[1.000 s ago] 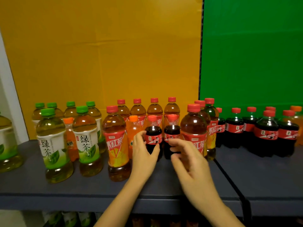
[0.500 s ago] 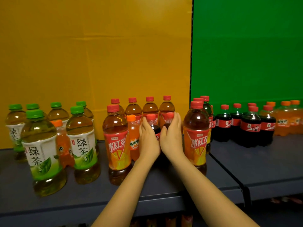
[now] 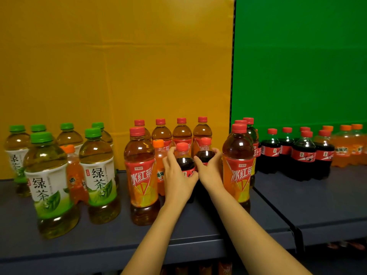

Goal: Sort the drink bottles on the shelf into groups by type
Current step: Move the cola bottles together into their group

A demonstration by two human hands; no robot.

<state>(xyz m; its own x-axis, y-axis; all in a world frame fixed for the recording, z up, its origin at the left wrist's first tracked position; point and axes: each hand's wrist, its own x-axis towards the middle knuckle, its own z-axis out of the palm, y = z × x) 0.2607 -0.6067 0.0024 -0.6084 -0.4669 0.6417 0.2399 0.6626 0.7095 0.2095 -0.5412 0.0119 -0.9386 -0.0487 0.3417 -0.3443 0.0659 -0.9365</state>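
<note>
Two small cola bottles stand side by side in the middle of the dark shelf [image 3: 198, 233], among tall red-capped iced tea bottles [image 3: 141, 173]. My left hand [image 3: 176, 176] grips the left cola bottle [image 3: 183, 158] around its body. My right hand [image 3: 210, 169] grips the right cola bottle [image 3: 205, 153], fingers curled over its shoulder. A small orange soda bottle [image 3: 158, 155] stands just left of my left hand. Another iced tea bottle [image 3: 238, 165] stands right of my right hand.
Green tea bottles [image 3: 49, 181] fill the left of the shelf, with a small orange soda [image 3: 74, 175] between them. On the adjoining right shelf [image 3: 317, 205] stand several cola bottles [image 3: 302, 155] and orange sodas [image 3: 343, 149]. Yellow and green panels back the shelves.
My hands reached in from in front of the two cola bottles and closed around them, one bottle each. The bottles now show between my fingers.
</note>
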